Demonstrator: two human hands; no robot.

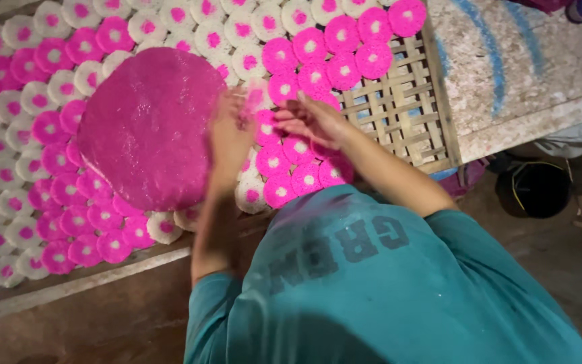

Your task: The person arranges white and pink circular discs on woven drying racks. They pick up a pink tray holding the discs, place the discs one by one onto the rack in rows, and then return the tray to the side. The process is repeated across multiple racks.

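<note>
- Head view, looking steeply down: both hands meet over a woven bamboo tray [409,108] that is covered with small round discs.
- Left hand [229,138]: lies at the right edge of a large magenta sheet [148,128]. Its fingers point away from the body, toward the far side of the tray. Motion blur hides whether the fingers pinch the sheet's edge or only rest against it, so the grip cannot be told.
- Right hand [314,121]: fingers spread and loose, nothing visibly clasped. It hovers just above the pink-and-white discs [291,178], with its fingertips directed toward the left hand.
- Small pink piece [253,102]: sits between the two hands, at the left fingertips. Blur prevents telling which hand carries it.
- Key relation: the large sheet lies wholly to the left of both hands, flat on top of the disc rows, and is roughly round with no marked long axis. The left hand is nearer and touches or nearly touches it. The right hand is apart from it, separated by the left hand.
- Bare weave shows to the right of the hands, beside the tray's frame.
</note>
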